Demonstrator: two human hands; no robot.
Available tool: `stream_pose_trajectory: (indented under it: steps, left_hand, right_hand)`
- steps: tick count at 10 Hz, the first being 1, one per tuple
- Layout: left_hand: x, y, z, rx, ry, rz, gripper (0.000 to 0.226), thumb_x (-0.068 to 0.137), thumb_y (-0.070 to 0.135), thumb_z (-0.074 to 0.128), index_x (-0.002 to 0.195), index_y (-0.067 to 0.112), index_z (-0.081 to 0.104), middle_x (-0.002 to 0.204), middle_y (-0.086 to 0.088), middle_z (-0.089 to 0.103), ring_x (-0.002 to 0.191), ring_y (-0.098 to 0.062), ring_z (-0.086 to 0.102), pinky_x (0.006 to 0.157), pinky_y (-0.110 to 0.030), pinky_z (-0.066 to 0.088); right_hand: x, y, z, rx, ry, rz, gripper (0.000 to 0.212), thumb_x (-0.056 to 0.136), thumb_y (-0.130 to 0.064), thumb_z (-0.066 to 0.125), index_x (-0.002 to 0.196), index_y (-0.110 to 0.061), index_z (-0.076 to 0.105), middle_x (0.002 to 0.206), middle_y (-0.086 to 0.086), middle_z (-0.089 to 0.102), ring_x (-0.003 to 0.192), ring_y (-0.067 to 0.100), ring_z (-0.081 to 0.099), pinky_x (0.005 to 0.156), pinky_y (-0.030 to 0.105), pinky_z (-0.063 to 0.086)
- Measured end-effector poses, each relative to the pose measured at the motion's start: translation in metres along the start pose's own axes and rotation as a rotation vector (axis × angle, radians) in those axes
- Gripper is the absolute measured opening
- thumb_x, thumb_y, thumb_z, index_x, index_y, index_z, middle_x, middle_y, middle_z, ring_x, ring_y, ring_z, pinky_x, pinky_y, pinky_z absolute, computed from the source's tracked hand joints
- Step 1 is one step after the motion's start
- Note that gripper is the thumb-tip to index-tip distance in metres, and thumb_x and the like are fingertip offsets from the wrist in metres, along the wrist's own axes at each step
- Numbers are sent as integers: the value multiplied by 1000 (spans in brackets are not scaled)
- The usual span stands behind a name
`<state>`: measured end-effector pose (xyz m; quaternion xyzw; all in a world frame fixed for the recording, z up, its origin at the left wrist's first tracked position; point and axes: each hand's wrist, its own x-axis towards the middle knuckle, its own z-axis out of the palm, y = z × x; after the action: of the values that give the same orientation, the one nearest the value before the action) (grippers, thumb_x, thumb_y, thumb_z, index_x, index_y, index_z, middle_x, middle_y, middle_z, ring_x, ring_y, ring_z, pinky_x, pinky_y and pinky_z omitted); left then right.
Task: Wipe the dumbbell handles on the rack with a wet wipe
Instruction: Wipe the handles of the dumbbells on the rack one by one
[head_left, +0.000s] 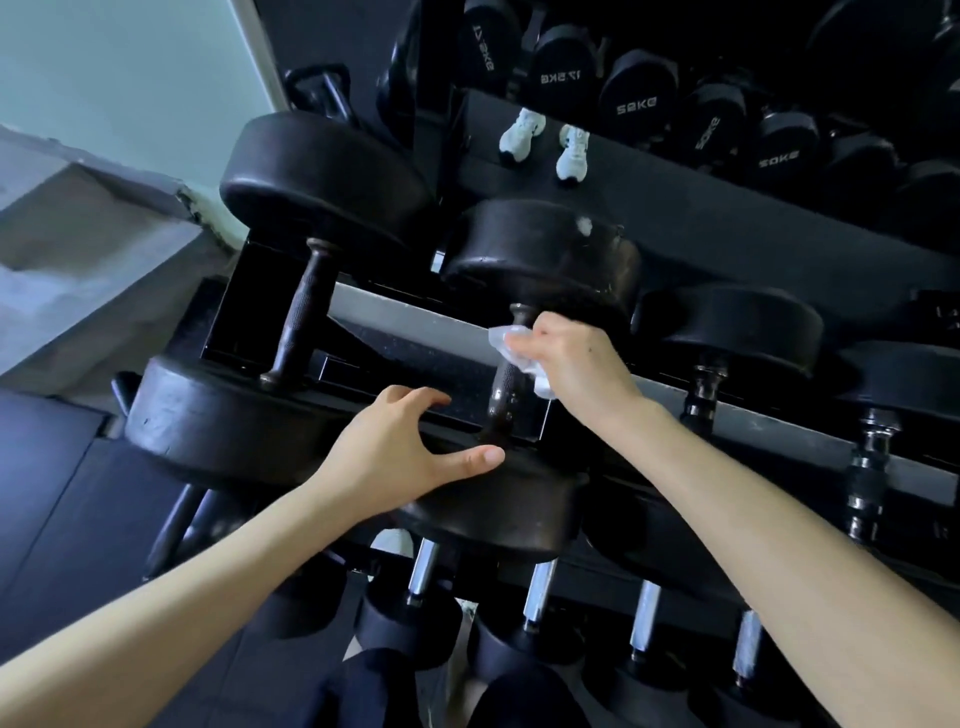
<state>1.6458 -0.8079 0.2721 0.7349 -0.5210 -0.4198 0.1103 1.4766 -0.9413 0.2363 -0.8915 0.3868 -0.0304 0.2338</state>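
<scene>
On the rack (769, 421), the left dumbbell (301, 317), middle dumbbell (540, 254) and right dumbbell (737, 327) lie side by side. The right hand (571, 353) holds the wet wipe (511, 351) around the far part of the middle handle (506, 395); the left hand (400, 452) touches its near head (498, 514). Smaller dumbbells (540, 587) sit lower, nearer

Open gap between left handle (304, 317) and middle handle (505, 387); heads (322, 176) block its ends.

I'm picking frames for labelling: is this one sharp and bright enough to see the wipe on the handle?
Head view: yes, the wet wipe and right hand are reasonably sharp and well lit; the dumbbell handle below them is dark, with small glints; wide-angle distortion tilts the rack, and the top-right dumbbells sink into shadow.
</scene>
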Motion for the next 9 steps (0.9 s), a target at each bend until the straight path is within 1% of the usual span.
stream_pose_trajectory:
  steps: [1,2,3,4,5,6,7,8,9]
  left_hand:
    - [1,0,0,-2,-17,5,98,50,80,49,134,29,44,139,4,41,122,-13,47,91,-21,38]
    - [2,1,-2,-9,-31,5,98,49,80,49,134,30,43,138,4,41,122,-13,47,92,-21,38]
    - [3,1,-2,-23,-42,3,100,47,80,49,134,30,43,138,3,42,119,-12,49,91,-21,37]
    - [3,1,-3,-24,-49,7,100,48,80,50,135,31,42,138,3,41,119,-13,49,91,-21,38]
    - [2,2,-2,-36,-54,3,97,50,78,51,135,32,41,140,4,40,120,-13,48,92,-21,38]
    - [1,1,-1,-53,-51,2,98,50,79,50,136,32,40,140,4,39,120,-12,48,93,-22,38]
    - [0,0,0,-54,-39,7,97,51,79,50,137,33,38,140,6,39,123,-12,46,92,-20,37]
    - [0,0,0,-61,-24,12,98,51,79,50,138,34,37,141,6,39,124,-11,45,93,-21,38]
    - [0,0,1,-60,-19,8,100,50,80,49,138,35,36,142,6,38,124,-12,46,95,-24,40]
  right_hand:
    - [-2,-10,-7,92,51,133,29,88,-40,42,60,-33,38,75,-6,42,64,5,33,56,12,33]
    - [-21,-12,10,76,41,91,43,90,-36,56,59,-12,38,60,-5,35,53,6,31,54,26,28]
    - [-26,-10,10,212,-40,169,21,91,-19,55,86,0,65,74,10,46,65,8,44,66,31,35]
    - [-26,-18,-6,320,3,195,33,91,-8,55,123,-12,61,94,2,54,87,12,52,75,8,38]
    - [-27,-17,-9,388,-59,210,50,91,-16,57,139,-23,44,110,-7,44,100,5,46,82,-3,30]
    - [-20,-15,-5,282,-57,132,50,89,-23,61,136,-34,46,105,-7,42,90,8,47,78,7,36]
    - [-14,-15,2,76,34,121,39,86,-34,64,125,-37,58,96,-3,44,78,14,49,66,24,39]
    - [-17,-16,13,27,203,152,35,83,-34,66,118,-34,64,88,-4,44,72,15,48,61,26,35]
    - [-27,-16,15,196,330,223,50,84,-20,66,132,-28,52,99,-10,46,85,9,50,72,19,41]
